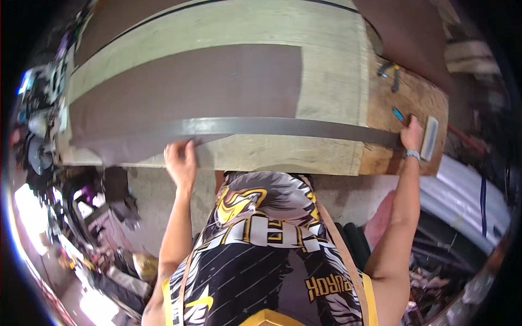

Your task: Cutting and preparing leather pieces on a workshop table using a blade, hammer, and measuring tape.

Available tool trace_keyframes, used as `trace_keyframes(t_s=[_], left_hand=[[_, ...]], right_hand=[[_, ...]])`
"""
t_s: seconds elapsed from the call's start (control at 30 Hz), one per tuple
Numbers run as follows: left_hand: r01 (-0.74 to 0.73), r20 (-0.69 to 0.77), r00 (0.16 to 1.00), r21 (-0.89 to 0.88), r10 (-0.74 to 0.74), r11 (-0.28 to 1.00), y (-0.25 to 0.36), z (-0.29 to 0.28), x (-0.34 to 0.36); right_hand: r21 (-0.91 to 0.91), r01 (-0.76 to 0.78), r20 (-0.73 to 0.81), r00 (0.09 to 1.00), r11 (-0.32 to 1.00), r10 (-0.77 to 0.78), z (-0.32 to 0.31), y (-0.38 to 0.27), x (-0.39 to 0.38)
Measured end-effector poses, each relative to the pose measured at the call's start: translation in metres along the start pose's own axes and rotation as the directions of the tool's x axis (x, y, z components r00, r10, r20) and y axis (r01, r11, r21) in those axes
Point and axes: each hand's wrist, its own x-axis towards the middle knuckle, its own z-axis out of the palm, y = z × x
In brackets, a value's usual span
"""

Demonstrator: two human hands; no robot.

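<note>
My left hand (180, 158) rests at the near edge of a brown sheet (119, 149), fingers bent and apart beside a long grey straightedge (272, 126). My right hand (410, 132), with a watch on the wrist, is at the straightedge's right end, closed on a blue utility knife (398, 114) that points away from me. Just right of it lies a pale block-like tool (429, 138). A larger brown piece (206, 79) lies flat beyond the straightedge.
The pale worktable (331, 76) has a wooden board section (383, 98) at the right, with black-and-yellow pliers (396, 77). Dark material (408, 32) covers the far right. Clutter (117, 201) crowds the left; long silvery rolls (473, 201) lie beyond the table's right end.
</note>
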Motion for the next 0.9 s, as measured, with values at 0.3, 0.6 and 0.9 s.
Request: trace_keyframes(t_s=[0.3, 0.6, 0.9], left_hand=[[-0.499, 0.204, 0.850, 0.022, 0.485, 0.866, 0.014, 0.034, 0.035], [-0.522, 0.101, 0.852, 0.106, 0.513, 0.846, 0.006, 0.037, 0.012], [-0.532, 0.112, 0.845, 0.067, 0.523, 0.844, 0.009, 0.043, 0.020]], right_hand=[[0.036, 0.286, 0.222, 0.932, 0.958, -0.286, 0.045, 0.064, 0.049], [0.076, 0.212, 0.139, 0.965, 0.974, -0.221, 0.006, 0.039, 0.033], [0.597, -0.171, 0.366, 0.928, 0.783, -0.076, -0.059, -0.061, -0.039]])
